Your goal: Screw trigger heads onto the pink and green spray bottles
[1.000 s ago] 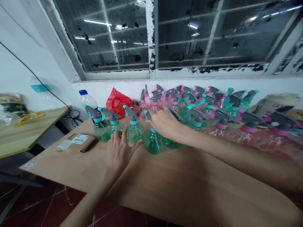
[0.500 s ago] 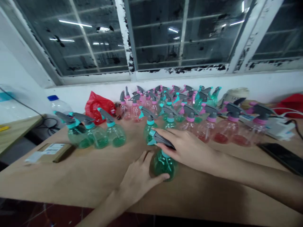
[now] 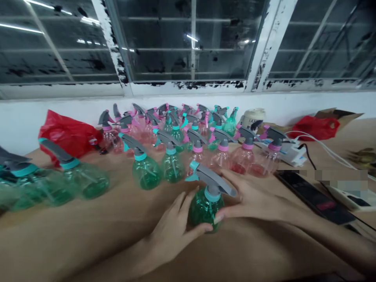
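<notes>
A green spray bottle [image 3: 205, 207] with a grey and teal trigger head stands upright at the near middle of the table. My left hand [image 3: 173, 225] wraps its left side, thumb across the front. From the right, my right hand [image 3: 249, 199] grips the same bottle, its thumb low on the body and its other fingers partly hidden behind. Just beyond stand two more green spray bottles, one of them the left bottle [image 3: 147, 172]. Beside these runs a row of pink-collared spray bottles [image 3: 242, 158] holding reddish liquid.
Several more pink and green bottles [image 3: 176, 131] crowd against the back wall. Blurred green bottles [image 3: 88, 182] stand at left, near a red plastic bag [image 3: 69, 135]. On the right lie a black phone [image 3: 314, 197], a white power strip [image 3: 295, 152] with cables, and another red bag [image 3: 315, 127].
My right hand has come down from the trigger head to the bottle's right side. My left hand stays on the bottle. The camera view has turned to the right.
</notes>
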Motion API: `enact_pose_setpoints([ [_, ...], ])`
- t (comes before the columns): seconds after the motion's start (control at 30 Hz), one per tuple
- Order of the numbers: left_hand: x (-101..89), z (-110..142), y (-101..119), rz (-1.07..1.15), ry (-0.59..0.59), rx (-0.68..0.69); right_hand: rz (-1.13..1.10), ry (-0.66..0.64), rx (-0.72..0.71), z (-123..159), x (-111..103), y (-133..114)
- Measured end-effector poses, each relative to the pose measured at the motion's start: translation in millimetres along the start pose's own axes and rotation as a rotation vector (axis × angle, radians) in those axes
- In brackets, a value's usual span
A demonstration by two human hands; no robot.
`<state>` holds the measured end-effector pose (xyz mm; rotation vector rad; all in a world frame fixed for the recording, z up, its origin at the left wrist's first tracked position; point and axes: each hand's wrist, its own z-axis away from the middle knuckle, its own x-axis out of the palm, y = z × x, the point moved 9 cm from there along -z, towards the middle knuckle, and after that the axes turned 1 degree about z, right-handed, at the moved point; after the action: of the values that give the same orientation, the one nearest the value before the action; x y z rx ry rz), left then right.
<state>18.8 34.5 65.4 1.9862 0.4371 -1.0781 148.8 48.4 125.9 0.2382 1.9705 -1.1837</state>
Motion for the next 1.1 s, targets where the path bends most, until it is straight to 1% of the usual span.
enact_pose_setpoints([
  [0.1, 16.0, -13, 7, 0.045, -0.03, 0.013, -0.096, 0.14, -0.069, -3, -4, 7],
  [0.17, 24.7, -20, 13, 0.052, -0.019, 0.034, -0.149, 0.205, -0.07, -5, -7, 13],
  [0.23, 30.8, -26, 17, 0.033, 0.008, 0.056, -0.237, 0.211, -0.049, -8, -7, 17],
  [0.37, 34.7, -31, 18, -0.063, 0.054, 0.066, -0.371, 0.232, -0.022, -15, -8, 22],
  [0.47, 37.0, -30, 10, -0.108, 0.01, 0.04, -0.387, 0.265, -0.024, -20, -8, 27],
  [0.53, 38.7, -27, 3, -0.117, -0.033, 0.024, -0.386, 0.283, -0.064, -22, -8, 27],
  [0.67, 36.8, -22, -4, -0.133, -0.051, 0.052, -0.362, 0.305, -0.139, -25, -9, 25],
  [0.87, 29.9, -21, -9, -0.184, -0.037, 0.113, -0.345, 0.304, -0.113, -29, -9, 29],
  [0.97, 24.7, -21, -14, -0.207, -0.007, 0.131, -0.349, 0.321, -0.121, -29, -11, 27],
  [1.03, 21.5, -21, -17, -0.223, 0.015, 0.138, -0.4, 0.317, -0.132, -30, -11, 26],
  [1.1, 19.2, -22, -21, -0.233, 0.034, 0.145, -0.496, 0.278, -0.13, -31, -7, 27],
])
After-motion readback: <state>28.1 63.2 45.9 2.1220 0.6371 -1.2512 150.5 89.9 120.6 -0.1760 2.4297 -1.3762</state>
